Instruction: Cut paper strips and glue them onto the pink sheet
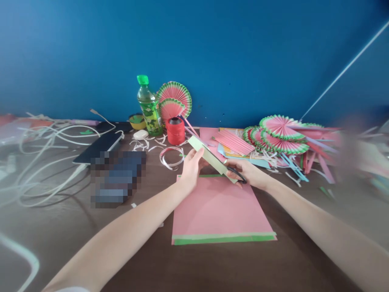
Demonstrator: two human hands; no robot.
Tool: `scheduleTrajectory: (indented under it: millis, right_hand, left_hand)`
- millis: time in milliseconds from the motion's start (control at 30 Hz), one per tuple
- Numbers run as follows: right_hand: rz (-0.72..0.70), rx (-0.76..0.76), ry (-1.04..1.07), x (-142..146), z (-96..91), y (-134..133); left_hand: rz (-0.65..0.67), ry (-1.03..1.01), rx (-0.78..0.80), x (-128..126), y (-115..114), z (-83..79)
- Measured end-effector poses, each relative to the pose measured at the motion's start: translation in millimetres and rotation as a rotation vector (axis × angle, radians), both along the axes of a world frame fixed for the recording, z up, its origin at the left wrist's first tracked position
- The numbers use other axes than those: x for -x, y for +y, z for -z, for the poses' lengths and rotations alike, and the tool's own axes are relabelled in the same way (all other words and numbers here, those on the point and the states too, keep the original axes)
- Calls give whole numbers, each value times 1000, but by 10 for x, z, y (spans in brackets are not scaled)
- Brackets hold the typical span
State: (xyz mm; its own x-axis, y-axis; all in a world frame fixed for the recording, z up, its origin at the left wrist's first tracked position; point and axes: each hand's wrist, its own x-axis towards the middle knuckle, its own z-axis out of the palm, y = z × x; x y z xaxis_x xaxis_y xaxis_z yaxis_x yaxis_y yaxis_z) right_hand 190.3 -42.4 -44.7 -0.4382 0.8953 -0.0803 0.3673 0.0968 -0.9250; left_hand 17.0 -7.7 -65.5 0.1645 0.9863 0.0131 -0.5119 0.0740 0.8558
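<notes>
My left hand [191, 167] pinches a long pale green paper strip [209, 157] that slants from upper left to lower right. My right hand [249, 173] grips black-handled scissors [237, 174] at the strip's lower end. Both hands hover over the far edge of a pink paper sheet [220, 209] lying flat on the brown table [152, 259], with light and dark green bands along its near edge.
A green-capped bottle [148, 107], a red ribbon spool [175, 130], a clear tape ring [172, 157] and pleated pink-and-green paper fans [174, 99] stand behind. More fans [281, 134] and paper strips pile at right. White cables [45, 162], a dark tablet [99, 147] and a blurred-out object [117, 178] lie left.
</notes>
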Motion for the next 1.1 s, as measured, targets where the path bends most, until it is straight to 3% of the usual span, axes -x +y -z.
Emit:
scheduleTrajectory:
  millis: [167, 333, 533, 1100]
  right_hand:
    - [12, 32, 12, 1, -10, -5]
    - [9, -42, 6, -11, -11, -3]
    - [-16, -16, 79, -3, 26, 7]
    - [-7, 16, 85, 2, 29, 0]
  left_hand:
    - [-13, -8, -23, 5, 12, 14]
    - [36, 26, -54, -3, 16, 45]
    - [115, 58, -61, 1, 14, 59]
    - [104, 35, -39, -9, 17, 58]
